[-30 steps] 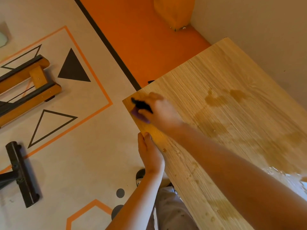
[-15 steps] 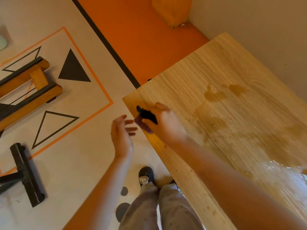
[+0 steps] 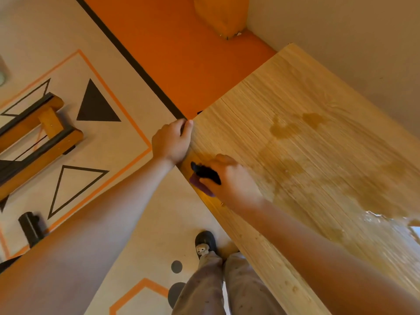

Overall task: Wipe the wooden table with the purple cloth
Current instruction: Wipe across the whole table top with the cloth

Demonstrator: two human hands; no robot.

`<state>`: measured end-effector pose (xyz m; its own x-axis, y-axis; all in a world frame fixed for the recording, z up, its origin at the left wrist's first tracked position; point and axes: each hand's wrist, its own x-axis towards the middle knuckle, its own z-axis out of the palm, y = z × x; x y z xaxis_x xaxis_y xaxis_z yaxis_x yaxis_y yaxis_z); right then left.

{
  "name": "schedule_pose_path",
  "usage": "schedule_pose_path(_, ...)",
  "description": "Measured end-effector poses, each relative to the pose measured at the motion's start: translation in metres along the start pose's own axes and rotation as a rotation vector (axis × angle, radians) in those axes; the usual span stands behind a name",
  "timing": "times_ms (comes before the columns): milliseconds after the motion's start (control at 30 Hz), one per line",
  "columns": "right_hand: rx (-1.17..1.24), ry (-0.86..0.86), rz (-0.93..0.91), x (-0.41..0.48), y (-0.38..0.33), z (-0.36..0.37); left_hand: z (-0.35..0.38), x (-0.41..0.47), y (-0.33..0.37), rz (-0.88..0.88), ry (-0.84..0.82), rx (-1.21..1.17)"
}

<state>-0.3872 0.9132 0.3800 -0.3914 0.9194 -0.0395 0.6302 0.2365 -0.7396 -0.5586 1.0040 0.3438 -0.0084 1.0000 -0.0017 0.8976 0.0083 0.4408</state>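
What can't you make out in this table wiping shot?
Head view only.
1. Purple cloth: mostly covered by the right hand gripping it; only a sliver shows.
2. Black item in that hand: blurred, unidentifiable.
3. Left hand: its grip under the wooden table corner is hidden by the hand itself.
4. Table's right end: cut off by the frame edge.

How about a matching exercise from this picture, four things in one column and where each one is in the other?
1. left hand
2. purple cloth
3. wet patches
4. shoe

A. on the floor beside the table
B. held in the right hand at the table's edge
C. gripping the table's corner
D. spread across the table

Pairs: 1-C, 2-B, 3-D, 4-A
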Motion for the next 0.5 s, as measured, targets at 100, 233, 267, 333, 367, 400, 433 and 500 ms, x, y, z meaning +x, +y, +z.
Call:
schedule_pose_path(100,-0.033,-0.019,0.055,0.010,0.011,-0.009,0.002,0.002,0.002,0.011,-0.005,0.041)
schedule_pose_path(233,-0.040,0.008,0.079,0.016,0.020,-0.016,-0.010,-0.003,0.007,0.073,0.035,-0.097)
schedule_pose_path(267,-0.037,0.008,0.076,0.015,0.019,-0.015,-0.019,-0.009,0.010,0.124,0.064,-0.194)
schedule_pose_path(333,-0.033,0.018,0.082,0.014,0.018,-0.015,-0.037,-0.028,0.024,0.179,0.043,-0.417)
schedule_pose_path(367,-0.035,0.020,0.082,0.014,0.019,-0.015,-0.043,-0.041,0.030,0.198,-0.017,-0.480)
schedule_pose_path(400,-0.033,0.017,0.078,0.014,0.019,-0.015,-0.046,-0.054,0.035,0.214,-0.075,-0.502)
schedule_pose_path(433,-0.023,0.016,0.070,0.014,0.019,-0.015,-0.047,-0.066,0.037,0.217,-0.113,-0.493)
schedule_pose_path(500,-0.001,0.026,0.051,0.013,0.019,-0.016,-0.044,-0.085,0.037,0.168,-0.130,-0.485)
